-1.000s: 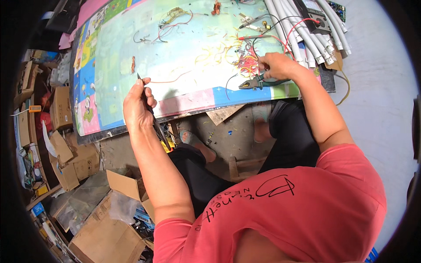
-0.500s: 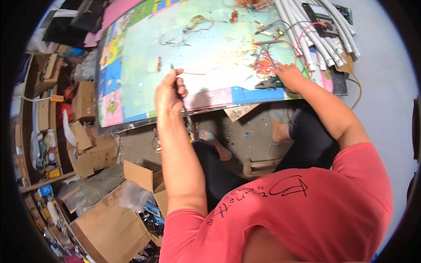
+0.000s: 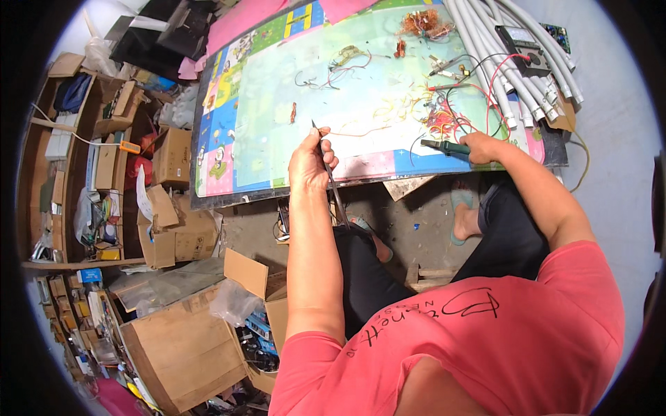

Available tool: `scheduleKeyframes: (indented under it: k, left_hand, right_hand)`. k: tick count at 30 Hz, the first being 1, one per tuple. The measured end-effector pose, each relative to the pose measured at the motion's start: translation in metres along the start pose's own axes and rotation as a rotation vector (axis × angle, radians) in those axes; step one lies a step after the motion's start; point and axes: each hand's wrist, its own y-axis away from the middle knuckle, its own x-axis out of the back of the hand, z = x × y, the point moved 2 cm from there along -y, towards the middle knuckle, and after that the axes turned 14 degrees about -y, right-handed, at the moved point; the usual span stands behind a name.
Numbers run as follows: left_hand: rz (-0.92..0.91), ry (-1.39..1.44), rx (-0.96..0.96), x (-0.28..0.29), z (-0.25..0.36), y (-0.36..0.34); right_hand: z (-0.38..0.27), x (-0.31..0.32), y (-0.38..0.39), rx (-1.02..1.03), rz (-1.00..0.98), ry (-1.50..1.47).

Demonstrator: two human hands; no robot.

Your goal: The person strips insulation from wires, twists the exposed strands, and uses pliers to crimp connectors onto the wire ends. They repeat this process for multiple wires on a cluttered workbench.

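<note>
My left hand [image 3: 313, 163] is closed around a black cable [image 3: 336, 191], whose lower part hangs past the table's near edge toward my knees. A thin orange-red wire [image 3: 361, 133] runs rightward from the fingertips over the table mat. My right hand [image 3: 483, 148] grips the handles of dark green pliers [image 3: 444, 147] close to the table's front edge, the jaws turned left. Just behind the pliers lies a tangle of red and yellow wire pieces [image 3: 444, 121]. More yellow offcuts [image 3: 395, 107] are scattered to its left.
An analog multimeter [image 3: 525, 55] with red and black leads rests on grey-white tubes [image 3: 485, 59] at the right. Copper wire [image 3: 423, 24] lies at the far side, a thin wired piece [image 3: 347, 57] nearer. Cardboard boxes [image 3: 184, 236] and shelves [image 3: 69, 166] stand left of the table.
My right hand has gone from the wire tangle to the pliers and now holds them by the handles. My left hand still holds the cable. The whole view has shifted.
</note>
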Motion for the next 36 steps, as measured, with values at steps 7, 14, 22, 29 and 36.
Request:
scheduleKeyframes:
  k: [7, 14, 22, 29, 36]
  left_hand:
    - [0.092, -0.011, -0.031, 0.007, -0.017, -0.01]
    - [0.091, -0.221, -0.11, 0.009, -0.006, -0.02]
    - [-0.039, -0.556, -0.138, 0.002, -0.014, -0.046]
    - [-0.1, -0.611, -0.053, 0.002, -0.011, -0.042]
    - [-0.138, -0.582, -0.037, -0.001, -0.013, -0.04]
  right_hand:
    - [-0.027, 0.008, 0.014, -0.07, 0.21, -0.553]
    - [-0.095, 0.021, 0.035, 0.202, -0.019, -1.395]
    - [-0.117, -0.001, -0.01, 0.393, 0.196, -0.245]
    - [-0.133, -0.008, -0.008, 0.507, 0.29, -0.111]
    - [-0.143, -0.011, -0.011, 0.562, 0.27, -0.109]
